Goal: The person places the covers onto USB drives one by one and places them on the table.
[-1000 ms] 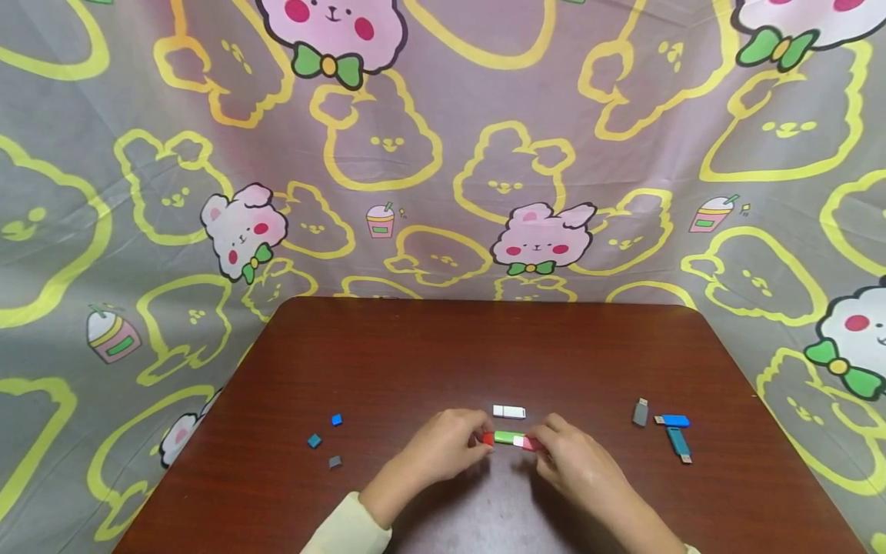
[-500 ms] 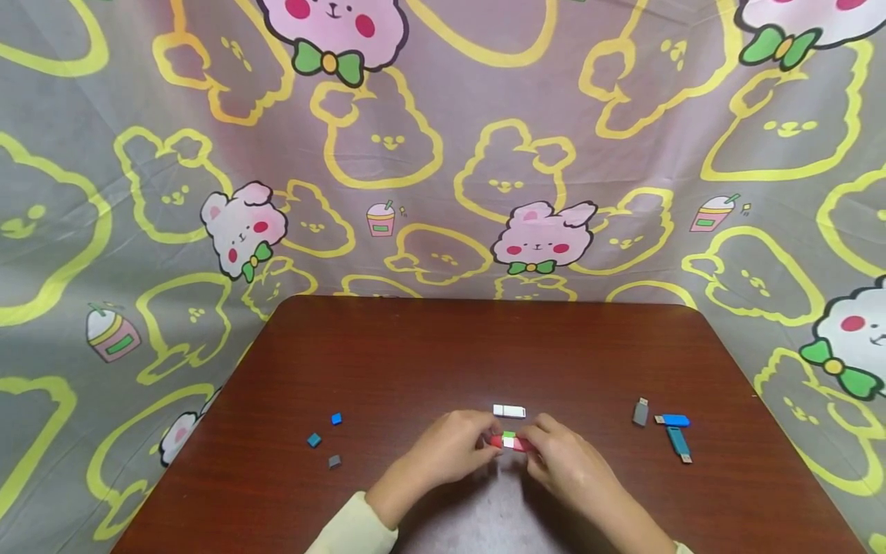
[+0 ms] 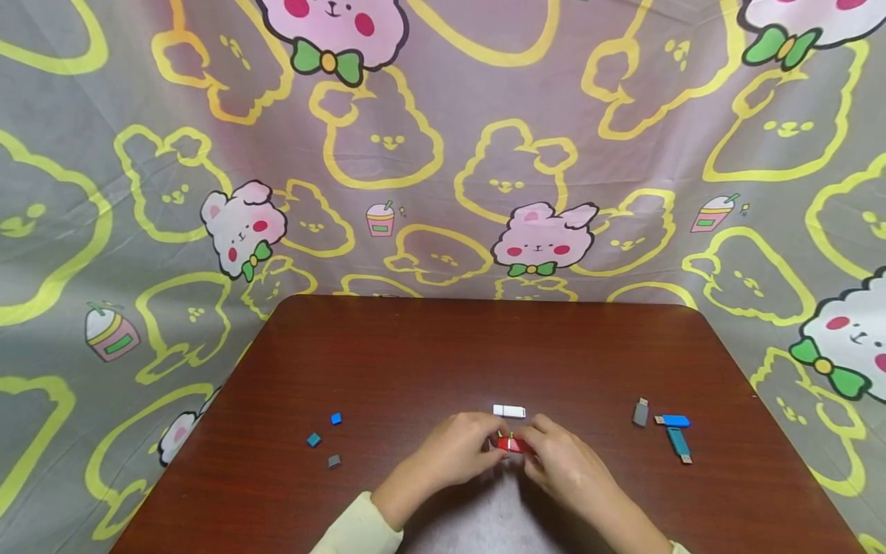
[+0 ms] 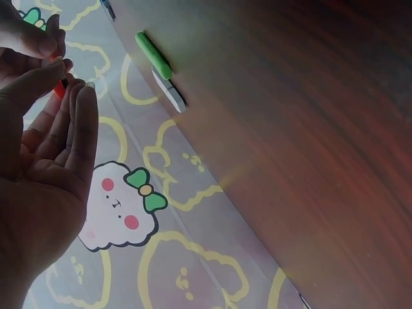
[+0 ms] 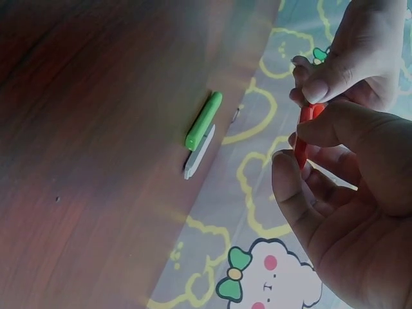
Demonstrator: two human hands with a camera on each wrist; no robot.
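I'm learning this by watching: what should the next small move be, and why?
Probably press the red cap fully onto the red drive: the left hand and right hand pinch opposite ends, and a thin pale strip shows between cap and drive.

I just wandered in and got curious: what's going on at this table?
Someone is holding a red USB stick, the left hand at one end and the right hand at the other; whether it is fully closed, I can't tell. A green stick and a white stick lie just beyond the hands. Three uncapped sticks, grey, blue and teal, lie to the right; three matching caps, to the left.
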